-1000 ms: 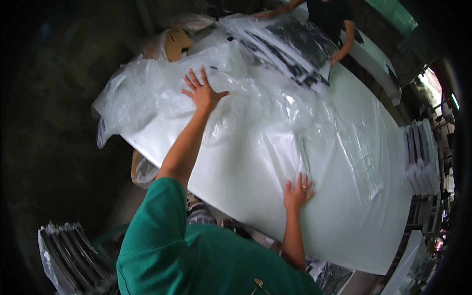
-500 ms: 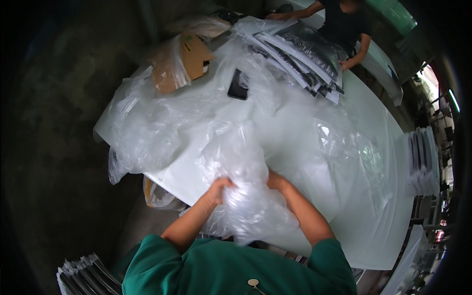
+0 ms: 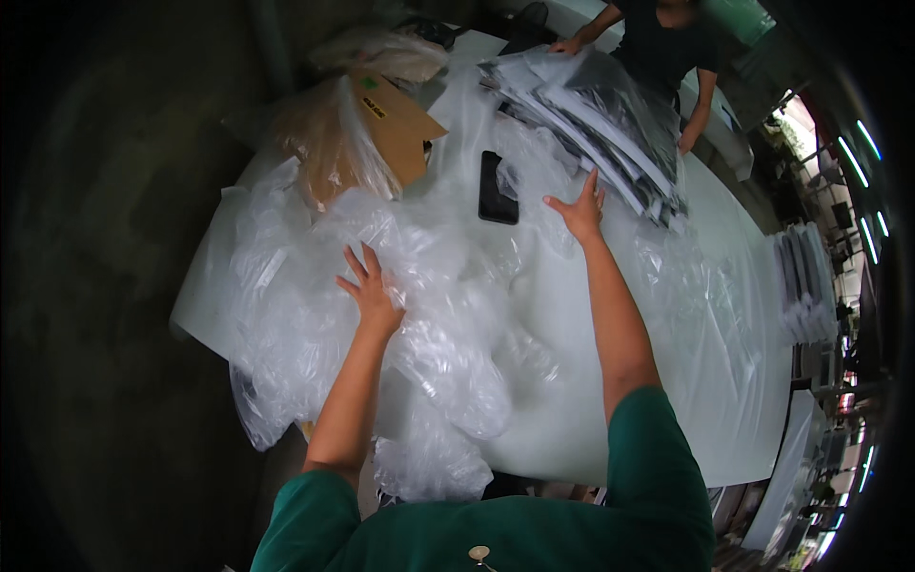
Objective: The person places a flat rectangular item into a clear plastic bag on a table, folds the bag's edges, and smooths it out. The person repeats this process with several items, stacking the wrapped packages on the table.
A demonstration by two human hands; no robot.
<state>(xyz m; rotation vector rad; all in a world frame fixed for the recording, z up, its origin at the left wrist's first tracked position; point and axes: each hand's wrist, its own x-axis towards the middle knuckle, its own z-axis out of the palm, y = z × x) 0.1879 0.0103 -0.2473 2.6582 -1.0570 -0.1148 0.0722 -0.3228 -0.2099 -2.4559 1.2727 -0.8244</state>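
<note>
Clear plastic bags [image 3: 429, 343] lie in a crumpled heap across the left and middle of the white table. My left hand [image 3: 370, 294] is over this heap with fingers spread, gripping nothing. Farther out, my right hand [image 3: 579, 208] also has its fingers apart and holds nothing. It is close to the near edge of a stack of flat dark-and-white pieces in clear plastic [image 3: 596, 119]. A black phone [image 3: 490, 195] lies left of my right hand, with clear film over part of its right side.
A brown cardboard box [image 3: 393, 124], partly wrapped in clear plastic, stands at the table's far left. Across the table, a person in a dark shirt [image 3: 658, 48] has hands at the stack. Sheet film [image 3: 705, 315] covers the table's [image 3: 562, 434] right side. Another stack [image 3: 805, 286] stands beyond.
Both hands have let go of the bunched plastic and reached forward, opening out. The plastic has dropped onto the table and spread leftward. My view has shifted somewhat.
</note>
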